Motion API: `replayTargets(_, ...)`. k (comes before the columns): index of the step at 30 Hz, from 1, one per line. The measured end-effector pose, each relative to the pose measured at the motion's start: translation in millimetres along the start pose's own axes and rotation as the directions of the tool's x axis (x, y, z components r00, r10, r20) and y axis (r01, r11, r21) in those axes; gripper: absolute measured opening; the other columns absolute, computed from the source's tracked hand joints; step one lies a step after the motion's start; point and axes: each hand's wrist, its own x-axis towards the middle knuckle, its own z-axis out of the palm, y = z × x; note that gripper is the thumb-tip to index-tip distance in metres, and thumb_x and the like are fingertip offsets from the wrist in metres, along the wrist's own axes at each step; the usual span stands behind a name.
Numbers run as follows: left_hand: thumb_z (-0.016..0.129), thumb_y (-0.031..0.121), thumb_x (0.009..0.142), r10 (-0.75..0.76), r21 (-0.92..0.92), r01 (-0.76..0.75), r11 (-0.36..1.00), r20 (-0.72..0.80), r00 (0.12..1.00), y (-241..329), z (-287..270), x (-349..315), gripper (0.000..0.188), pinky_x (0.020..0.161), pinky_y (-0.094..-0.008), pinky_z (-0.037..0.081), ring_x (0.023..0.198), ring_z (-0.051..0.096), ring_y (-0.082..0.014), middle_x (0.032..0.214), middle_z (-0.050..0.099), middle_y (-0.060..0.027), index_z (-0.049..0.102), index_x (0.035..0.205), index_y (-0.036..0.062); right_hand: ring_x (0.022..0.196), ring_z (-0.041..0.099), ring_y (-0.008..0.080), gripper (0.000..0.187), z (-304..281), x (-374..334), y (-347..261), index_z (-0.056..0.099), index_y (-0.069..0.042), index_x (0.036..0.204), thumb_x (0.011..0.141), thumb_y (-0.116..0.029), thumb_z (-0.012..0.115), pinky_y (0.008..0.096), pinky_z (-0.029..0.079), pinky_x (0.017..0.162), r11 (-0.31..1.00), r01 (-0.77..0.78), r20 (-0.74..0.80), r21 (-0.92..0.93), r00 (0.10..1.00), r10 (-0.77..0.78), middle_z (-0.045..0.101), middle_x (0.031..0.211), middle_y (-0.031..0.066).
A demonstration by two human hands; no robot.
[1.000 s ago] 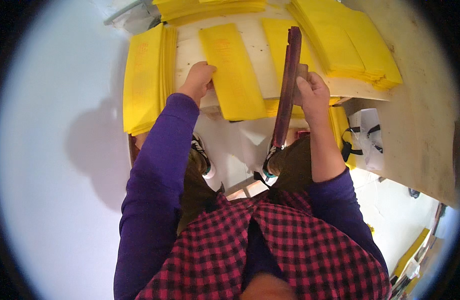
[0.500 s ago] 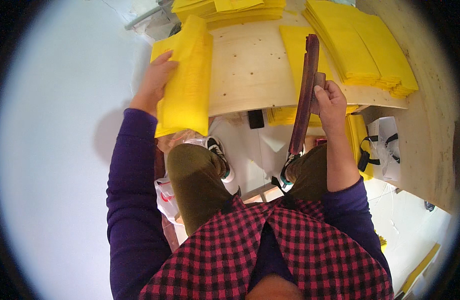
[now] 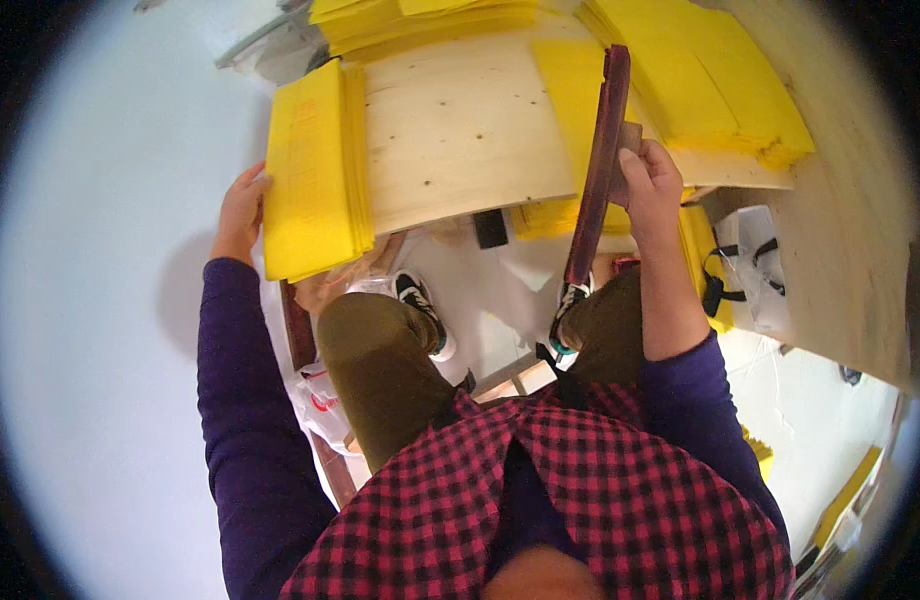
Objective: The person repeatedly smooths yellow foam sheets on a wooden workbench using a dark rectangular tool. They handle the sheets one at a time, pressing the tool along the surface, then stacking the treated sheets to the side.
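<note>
My right hand [image 3: 650,190] is closed round the brown block-shaped handle [image 3: 625,165] of a long dark-red bar [image 3: 598,170]. It holds the bar nearly upright in view, in front of the table edge and a yellow sheet [image 3: 565,90] on the table. At the left, a stack of yellow sheets [image 3: 310,180] with faint print on top lies flat at the table's left edge, its near end hanging over. My left hand [image 3: 242,210] is at the stack's left side, fingers mostly stretched out and touching its edge.
More yellow stacks lie at the table's back [image 3: 430,20] and right [image 3: 700,80]. The pale wooden table [image 3: 450,130] has a curved-looking front edge. Below it are a dark phone-like rectangle [image 3: 490,228], a white bag [image 3: 320,400] and a white bag with black straps [image 3: 760,265].
The yellow sheet my left hand was turning over now lies flat on the left stack. My left hand has moved left to the stack's edge. My right hand still holds the bar.
</note>
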Motion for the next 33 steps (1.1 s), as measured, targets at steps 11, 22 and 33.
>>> replayTargets(11,0.054,0.018,0.084,0.393,0.243,-0.396,0.886,0.063,0.917,74,101,-46,0.036,0.081,-0.0265,0.043,0.097,0.054,-0.0161,0.11,0.057,-0.0088,0.052,0.115,0.0005,0.046,0.041,0.0034,0.01,-32,-2,-27,0.051,-0.006,0.081,0.086,-0.014,0.052,0.0183,0.029,0.04,0.94,0.089,-0.22,0.328,0.975,-0.015,0.049,0.063,-0.0029)
replayTargets(22,0.054,0.018,0.085,-0.1,0.111,0.049,0.993,0.516,0.851,43,349,-67,0.027,0.065,-0.0247,0.047,0.073,0.058,-0.0146,0.086,0.06,-0.0072,0.054,0.104,-0.0009,0.046,0.043,0.0056,0.01,-59,2,-25,0.053,-0.004,0.084,0.085,-0.014,0.051,0.0193,0.03,0.039,0.911,0.128,-0.266,0.392,0.964,-0.021,0.054,0.066,0.0011)
replayTargets(33,0.06,0.009,0.078,-0.065,0.092,0.033,0.995,0.365,0.929,27,399,-30,0.011,0.048,-0.0259,0.04,0.058,0.054,-0.0144,0.073,0.059,-0.0062,0.057,0.085,0.0005,0.058,0.057,0.0101,0.009,-83,6,-21,0.052,-0.003,0.083,0.085,-0.012,0.051,0.0238,0.049,0.049,0.882,0.124,-0.209,0.454,0.978,-0.03,0.058,0.075,0.004)
